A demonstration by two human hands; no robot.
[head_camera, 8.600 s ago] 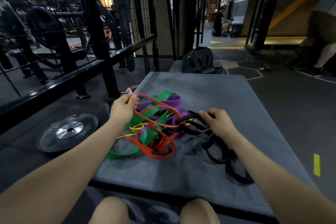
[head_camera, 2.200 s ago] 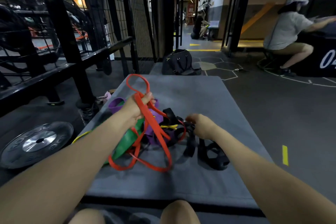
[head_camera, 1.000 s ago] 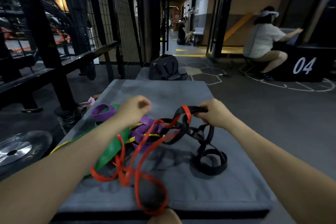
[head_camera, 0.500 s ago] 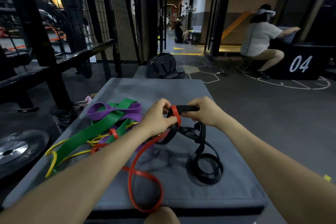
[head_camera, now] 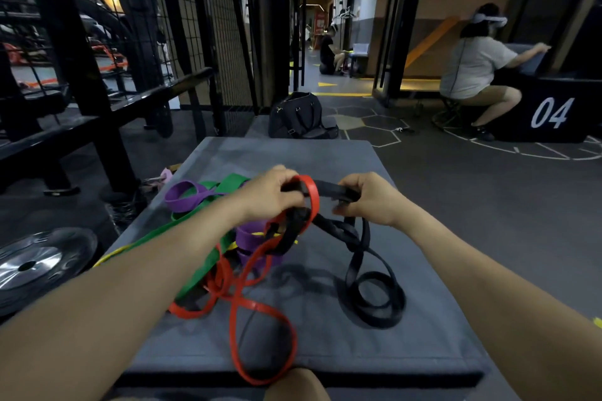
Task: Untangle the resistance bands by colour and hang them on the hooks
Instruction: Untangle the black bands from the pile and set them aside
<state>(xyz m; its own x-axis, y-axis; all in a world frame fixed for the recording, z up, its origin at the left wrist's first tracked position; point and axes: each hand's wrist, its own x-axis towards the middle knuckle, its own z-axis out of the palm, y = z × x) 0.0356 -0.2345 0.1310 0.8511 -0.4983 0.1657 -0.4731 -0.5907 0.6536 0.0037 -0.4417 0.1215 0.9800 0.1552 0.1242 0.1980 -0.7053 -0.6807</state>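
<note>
Red band (head_camera: 306, 202) loops over the black band (head_camera: 332, 189) above the mat (head_camera: 423, 319) — left hand (head_camera: 270, 195) and right hand (head_camera: 371, 198) each grip the black one. We'd slide red off sideways — no yanking.

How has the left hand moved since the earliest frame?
Yes. The left hand moved right across the grey mat, off the green band, beside the right hand.

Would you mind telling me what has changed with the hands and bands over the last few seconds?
The left hand let go of its raised bunch of red band and came across to the black band. Both hands now grip that band near the red crossing, the right hand lifted off the mat. The green band and purple band still lie at the left.
</note>
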